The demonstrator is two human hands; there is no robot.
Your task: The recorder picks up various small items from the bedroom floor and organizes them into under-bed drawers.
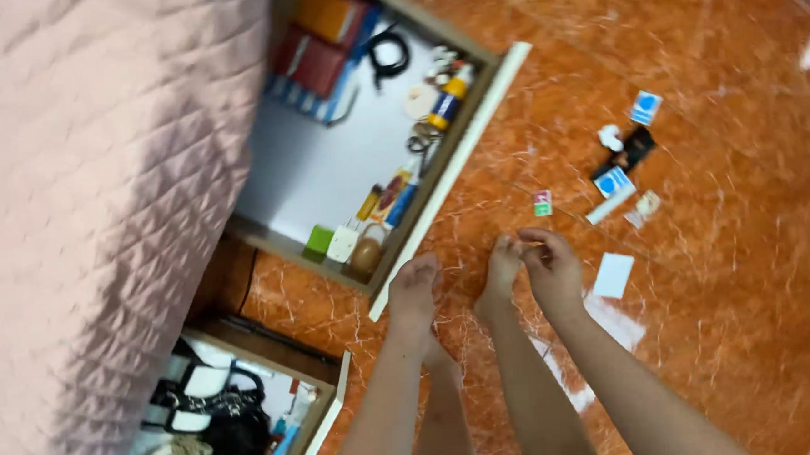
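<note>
My left hand point(501, 267) and my right hand point(552, 268) are raised over the orange marbled floor point(716, 268), and their fingertips meet in a pinch. Whether anything small sits between the fingers is too blurred to tell. Left of the hands, what looks like my foot point(413, 293) rests beside the white front of an open drawer point(457, 166). A small green and pink card point(542, 203) lies just beyond the fingertips. To the right of my right hand a white card point(614, 275) lies on the floor.
A pink quilted bed point(102, 177) fills the left. Two drawers stand open beneath it: the upper one holds books, a cable and bottles, the lower drawer point(329, 405) a black bag. Blue and white packets point(645, 108), a black object point(635, 148) and white scraps point(614, 323) are scattered on the floor.
</note>
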